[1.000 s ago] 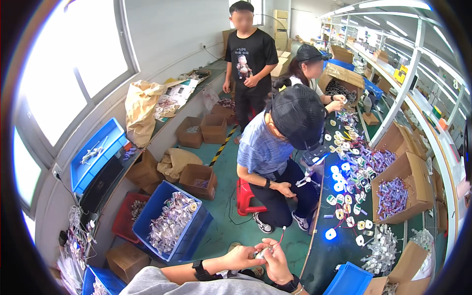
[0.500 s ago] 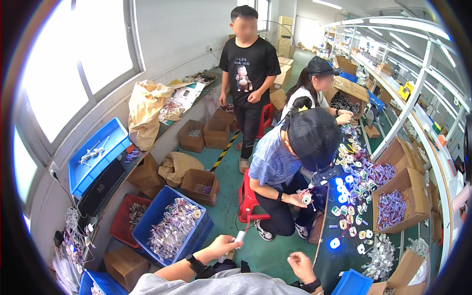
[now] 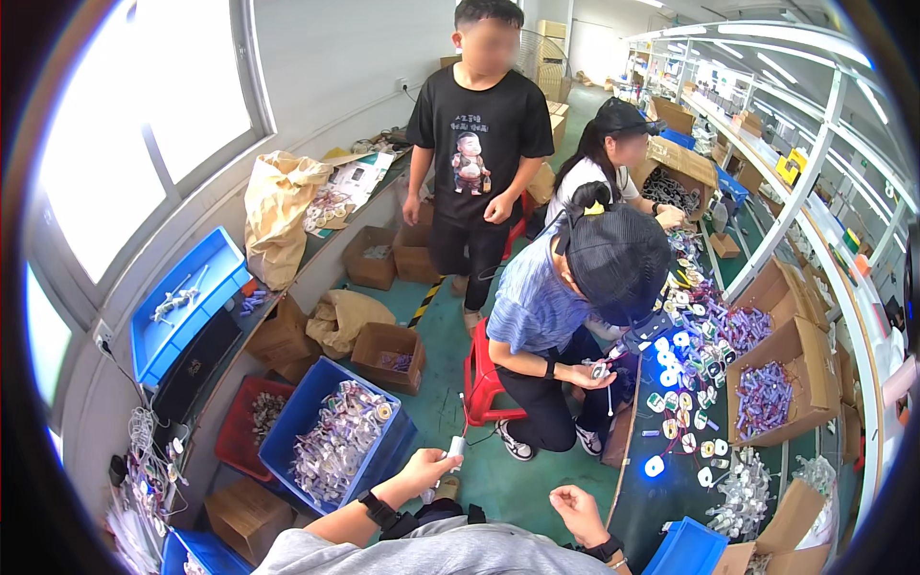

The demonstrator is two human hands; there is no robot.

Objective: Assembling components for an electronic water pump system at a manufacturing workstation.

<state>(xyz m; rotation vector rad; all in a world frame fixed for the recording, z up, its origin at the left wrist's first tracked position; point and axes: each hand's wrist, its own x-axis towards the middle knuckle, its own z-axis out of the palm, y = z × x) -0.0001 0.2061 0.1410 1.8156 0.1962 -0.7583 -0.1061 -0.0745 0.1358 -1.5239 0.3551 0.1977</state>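
Observation:
My left hand (image 3: 427,471) is closed around a small white cylindrical part (image 3: 457,448), held upright over the floor, right of a large blue bin (image 3: 388,458). White and purple parts (image 3: 340,436) fill that bin. My right hand (image 3: 578,513) hangs near the dark green workbench (image 3: 628,522), its fingers loosely curled and slightly apart, with nothing visible in them. On a red stool (image 3: 482,379) ahead, a co-worker in a blue top (image 3: 527,307) holds a white part with a rod (image 3: 601,371) in their own hands.
On the right, the bench carries round white parts (image 3: 682,402), a carton of purple cylinders (image 3: 829,402) and a blue tray (image 3: 685,551). A person in black (image 3: 479,134) stands ahead; another in white (image 3: 575,182) works farther off. Cartons (image 3: 388,355) and a red bin (image 3: 235,436) line the left.
The white cylinder in my left hand has tipped more upright and shifted slightly left. The standing person has come nearer. The seated co-worker's held part has turned, its rod now pointing downward.

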